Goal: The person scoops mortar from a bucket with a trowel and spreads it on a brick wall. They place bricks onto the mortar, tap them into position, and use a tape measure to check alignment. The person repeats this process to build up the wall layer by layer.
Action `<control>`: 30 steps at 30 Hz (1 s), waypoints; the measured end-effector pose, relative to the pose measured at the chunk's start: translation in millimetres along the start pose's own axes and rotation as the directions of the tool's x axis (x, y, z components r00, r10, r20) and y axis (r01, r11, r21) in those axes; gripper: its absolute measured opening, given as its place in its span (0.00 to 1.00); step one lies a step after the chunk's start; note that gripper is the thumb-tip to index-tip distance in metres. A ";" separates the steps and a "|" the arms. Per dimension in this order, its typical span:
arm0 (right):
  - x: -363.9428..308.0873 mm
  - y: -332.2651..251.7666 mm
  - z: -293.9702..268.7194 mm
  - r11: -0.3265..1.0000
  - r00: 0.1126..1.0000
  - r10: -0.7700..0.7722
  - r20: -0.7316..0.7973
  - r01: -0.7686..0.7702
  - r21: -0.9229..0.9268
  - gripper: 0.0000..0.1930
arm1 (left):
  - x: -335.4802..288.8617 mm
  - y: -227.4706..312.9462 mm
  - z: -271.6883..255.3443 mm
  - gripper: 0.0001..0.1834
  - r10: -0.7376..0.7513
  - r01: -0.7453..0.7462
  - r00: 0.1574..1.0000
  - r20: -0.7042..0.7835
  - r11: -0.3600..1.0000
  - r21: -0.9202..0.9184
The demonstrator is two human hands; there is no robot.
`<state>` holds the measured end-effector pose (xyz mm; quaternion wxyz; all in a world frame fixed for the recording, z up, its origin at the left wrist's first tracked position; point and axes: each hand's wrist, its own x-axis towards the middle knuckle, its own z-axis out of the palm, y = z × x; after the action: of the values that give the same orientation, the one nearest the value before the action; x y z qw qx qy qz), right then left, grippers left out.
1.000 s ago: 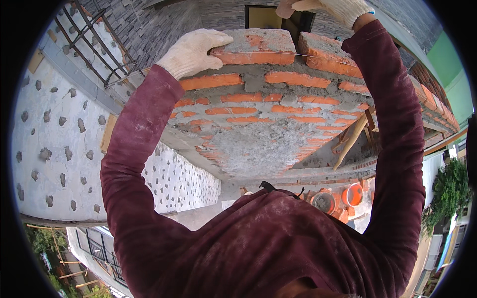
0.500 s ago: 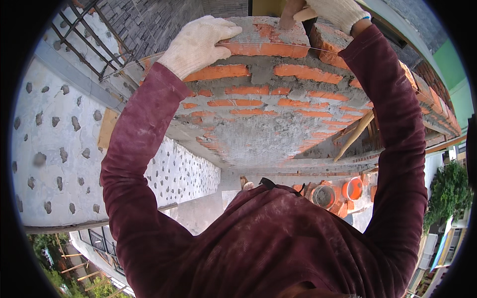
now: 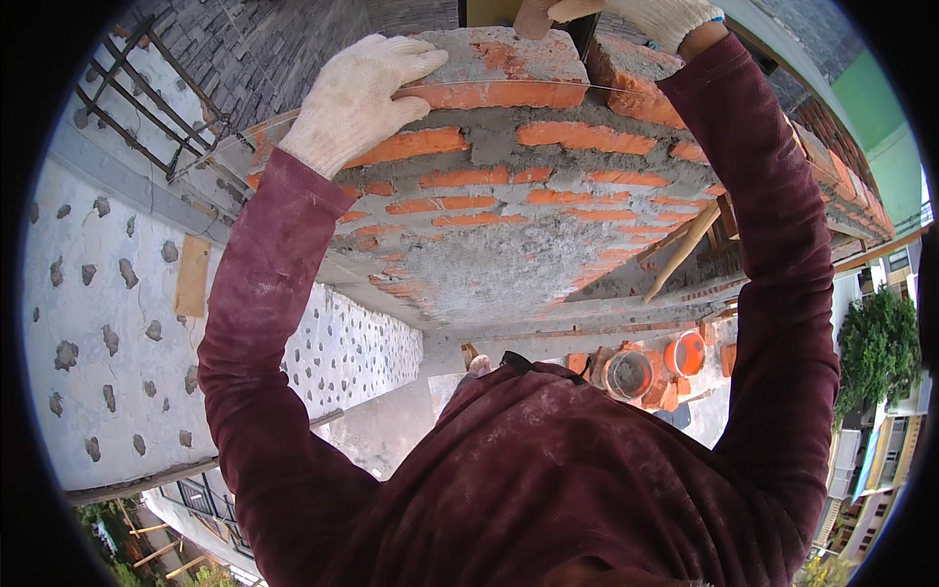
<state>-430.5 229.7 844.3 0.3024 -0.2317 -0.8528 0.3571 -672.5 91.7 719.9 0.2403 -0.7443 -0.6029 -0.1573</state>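
Note:
A mortar-smeared orange brick [image 3: 509, 93] lies on the top course of the brick wall [image 3: 587, 140]. My left hand [image 3: 357, 98], in a white knit glove, grips its left end, fingers over the top and thumb at the front face. At the upper edge my gloved right hand [image 3: 650, 18] is closed around a wooden tool handle [image 3: 534, 18], whose end is at the brick's top toward its back. The rest of that tool is cut off by the picture's edge. A thin string [image 3: 469, 82] runs along the front of the brick.
Another brick [image 3: 636, 83] sits to the right across a gap. Steel bars [image 3: 147, 93] stick out at the upper left beside a white wall [image 3: 73, 293] dotted with mortar. Below are a grey mortar bucket [image 3: 628, 374], an orange bucket [image 3: 685, 353] and a wooden pole [image 3: 683, 252].
The whole view has shifted, so the wall appears a little further left. The wooden handle has moved slightly left along the brick. My left hand keeps its place on the brick.

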 end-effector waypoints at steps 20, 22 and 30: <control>-208.5 131.9 75.1 0.859 0.976 -0.103 0.192 0.185 -0.478 0.17 | -99.4 89.4 -90.2 0.30 -0.765 0.054 0.475 -0.435 0.519 -0.853; -201.3 158.5 87.5 0.851 0.990 -0.056 0.131 0.116 -0.512 0.16 | -101.2 129.1 -81.0 0.30 -0.673 0.077 0.685 -0.278 0.447 -0.891; -274.9 253.2 3.0 0.886 0.977 0.050 -0.205 -0.138 -0.443 0.15 | -77.8 276.8 64.7 0.28 0.475 0.416 0.706 0.525 0.323 -0.850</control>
<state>-192.1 221.7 556.7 0.3010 -0.3700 -0.8680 0.1383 -424.1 19.6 578.6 -0.4880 -0.7465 -0.4178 -0.1736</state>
